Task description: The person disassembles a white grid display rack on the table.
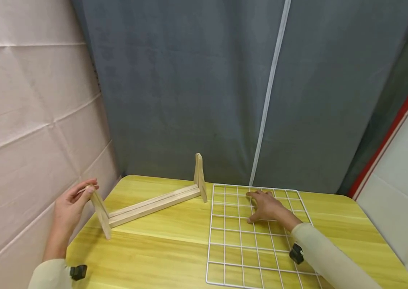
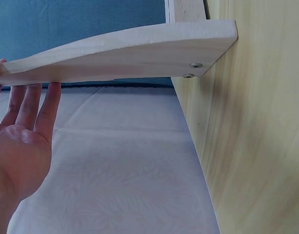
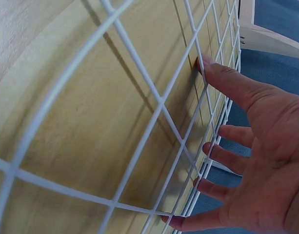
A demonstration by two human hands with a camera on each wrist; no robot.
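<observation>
1. The bench, with its yellow wood-grain top, is the landmark for everything here; its near edge runs out of the bottom of the head view.
2. Nearest on the bench, toward its right half, a white wire grid lies flat, reaching from the near edge almost to the far edge.
3. The right hand rests on the far part of the wire grid. Its fingers are spread and straight, gripping nothing; in the right wrist view the fingertips press down on the wires and the bench top beneath. A pale sleeve covers that forearm and crosses the grid's near right corner.
4. At the bench's left edge, the left hand touches the upper end of the near end piece of a wooden rack. The left wrist view shows the fingers straight and lying against the board, the palm open, nothing clasped.
5. The wooden rack stands on the left half of the bench, just left of the wire grid. Its two long rails run diagonally from the near end piece at the left edge toward the far edge.
6. Its far end piece stands upright near the bench's far edge, just beside the grid's far left corner.
7. Beyond the bench hangs a grey curtain; a pale cloth wall stands to the left.
</observation>
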